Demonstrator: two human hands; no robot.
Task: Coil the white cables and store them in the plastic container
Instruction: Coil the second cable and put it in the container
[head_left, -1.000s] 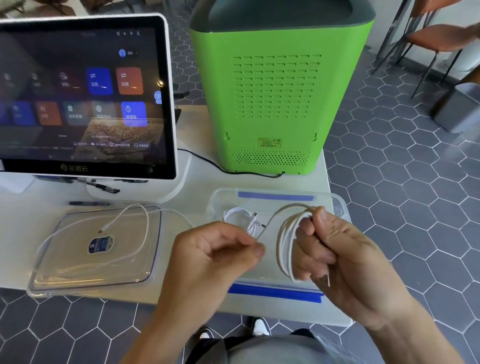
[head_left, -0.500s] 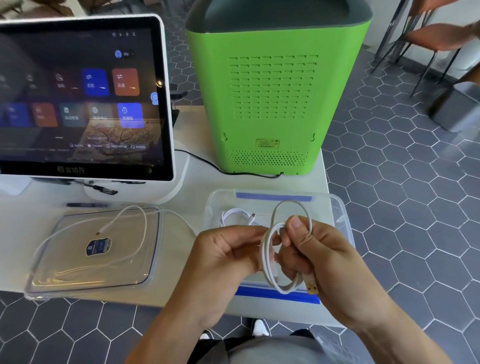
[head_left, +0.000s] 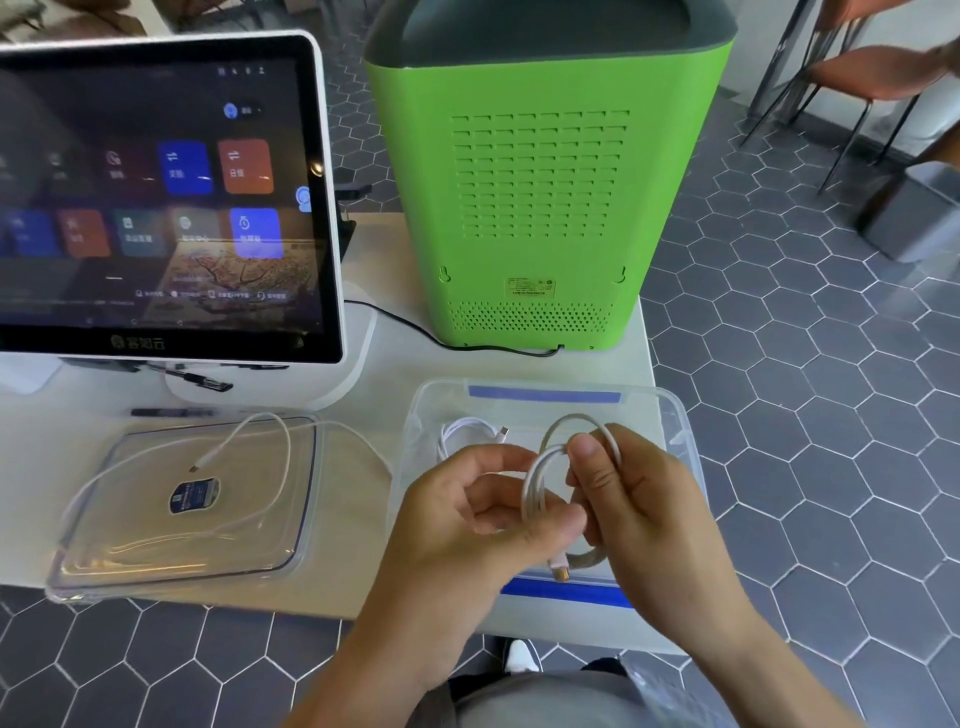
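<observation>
Both hands, left (head_left: 467, 512) & right (head_left: 631, 499), pinch the coiled cable (head_left: 540, 488) over the container (head_left: 680, 441); keep loops tight w/ plug tucked, then drop in.

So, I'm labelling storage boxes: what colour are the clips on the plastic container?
Blue, on the clear plastic container; the head view shows one clip at the far edge.

Bright, even daylight; wide-angle bending at edges; glare spot on the screen (head_left: 316, 167).
</observation>
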